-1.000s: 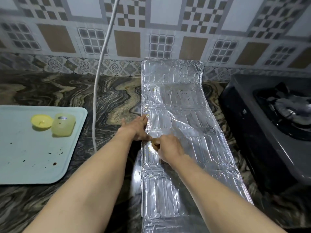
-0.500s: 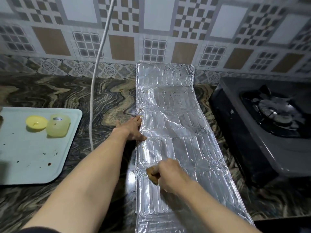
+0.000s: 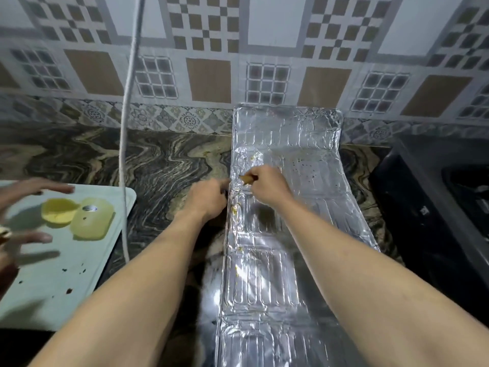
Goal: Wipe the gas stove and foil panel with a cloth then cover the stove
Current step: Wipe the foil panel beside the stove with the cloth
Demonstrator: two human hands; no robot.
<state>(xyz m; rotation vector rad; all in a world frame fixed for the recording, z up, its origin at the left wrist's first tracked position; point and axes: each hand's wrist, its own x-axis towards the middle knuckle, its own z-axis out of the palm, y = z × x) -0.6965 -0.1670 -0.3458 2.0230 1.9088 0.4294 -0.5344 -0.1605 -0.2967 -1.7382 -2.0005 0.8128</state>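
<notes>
Surface (image 3: 164, 165): dark veined stone, backed by a patterned tiled wall (image 3: 264, 49). Foil panel (image 3: 304, 207) is laid lengthwise on it, far end curled up against the wall; gas stove (image 3: 436, 207) is seen at right. Cloth (image 3: 247, 179), brownish, is gripped in the curled fingers of the right hand (image 3: 267, 186) and pressed on the foil. Left hand (image 3: 209, 198) is curled at the panel's left edge; its grip cannot be made out.

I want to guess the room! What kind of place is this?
Most likely a home kitchen: a black gas stove stands on a swirly dark stone countertop, patterned brown-and-white wall tiles rise behind, and a crinkled silver foil panel lies there.
</notes>
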